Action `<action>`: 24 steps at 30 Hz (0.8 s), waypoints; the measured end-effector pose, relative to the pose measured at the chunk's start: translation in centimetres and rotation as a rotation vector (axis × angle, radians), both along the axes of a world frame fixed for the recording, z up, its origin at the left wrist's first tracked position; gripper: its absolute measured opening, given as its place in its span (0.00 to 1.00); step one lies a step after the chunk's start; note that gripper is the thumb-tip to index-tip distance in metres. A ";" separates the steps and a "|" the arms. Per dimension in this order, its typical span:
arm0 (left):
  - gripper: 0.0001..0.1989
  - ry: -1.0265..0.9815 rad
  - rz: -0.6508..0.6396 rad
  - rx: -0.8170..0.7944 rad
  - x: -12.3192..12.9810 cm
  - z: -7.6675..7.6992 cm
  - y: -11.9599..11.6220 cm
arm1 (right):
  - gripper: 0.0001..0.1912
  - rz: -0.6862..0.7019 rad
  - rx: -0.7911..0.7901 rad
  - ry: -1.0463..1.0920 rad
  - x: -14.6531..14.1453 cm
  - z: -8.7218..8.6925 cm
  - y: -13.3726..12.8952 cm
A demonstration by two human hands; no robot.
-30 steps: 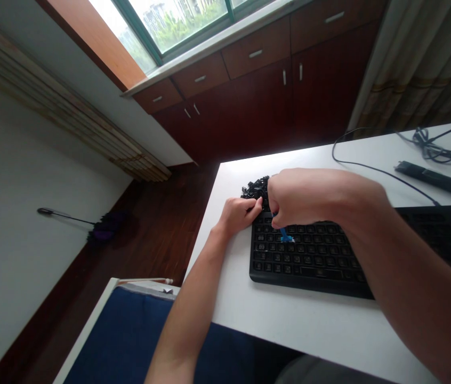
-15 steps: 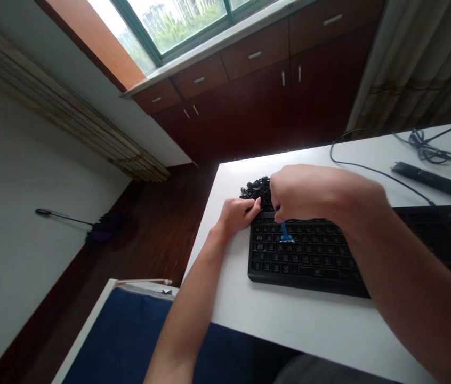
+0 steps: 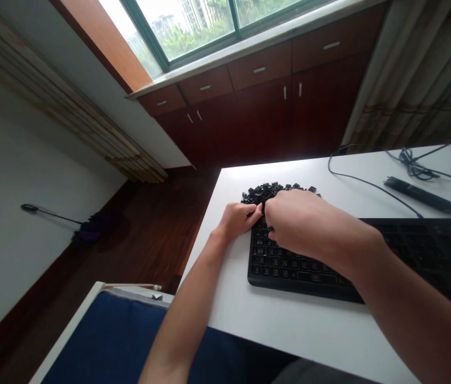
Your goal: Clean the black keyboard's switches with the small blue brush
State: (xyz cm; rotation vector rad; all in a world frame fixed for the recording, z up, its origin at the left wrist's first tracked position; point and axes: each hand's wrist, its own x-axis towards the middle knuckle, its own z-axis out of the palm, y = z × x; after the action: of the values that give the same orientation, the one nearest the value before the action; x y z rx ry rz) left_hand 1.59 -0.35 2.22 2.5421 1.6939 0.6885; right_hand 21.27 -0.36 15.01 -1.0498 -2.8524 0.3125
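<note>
Resting on the bench (image 3: pixel 289 330), the left hand (image 3: pixel 238 220) curls its fingers (image 3: pixel 254 212) at the top corner of the keyboard (image 3: pixel 285 272), beside a heap of keycaps (image 3: pixel 263 192); the right hand (image 3: pixel 305 224) covers the top keys, so what either holds cannot be told.

Daylight from the window (image 3: pixel 185 26) blows out its panes and leaves the room soft and dim, the black keyboard (image 3: pixel 289 272) murky on the white desk (image 3: pixel 289 330), with wide-angle bending toward the frame edges.
</note>
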 end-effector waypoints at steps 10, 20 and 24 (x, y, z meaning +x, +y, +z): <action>0.27 -0.009 0.010 0.002 -0.3 -0.5 -0.1 | 0.11 0.233 0.049 0.427 6.1 -8.3 -4.4; 0.27 -0.008 0.023 -0.011 -0.1 -0.3 -0.2 | 0.21 0.247 0.223 0.633 8.7 -10.1 -4.9; 0.27 -0.010 0.022 -0.017 0.0 -0.1 -0.2 | 0.19 0.287 0.235 0.639 8.3 -10.2 -5.6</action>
State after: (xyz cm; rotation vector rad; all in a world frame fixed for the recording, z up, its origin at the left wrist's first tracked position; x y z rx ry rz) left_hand 1.57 -0.57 2.12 2.5080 1.7193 0.6834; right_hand 29.59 -5.93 4.79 -0.3938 -2.3653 0.2620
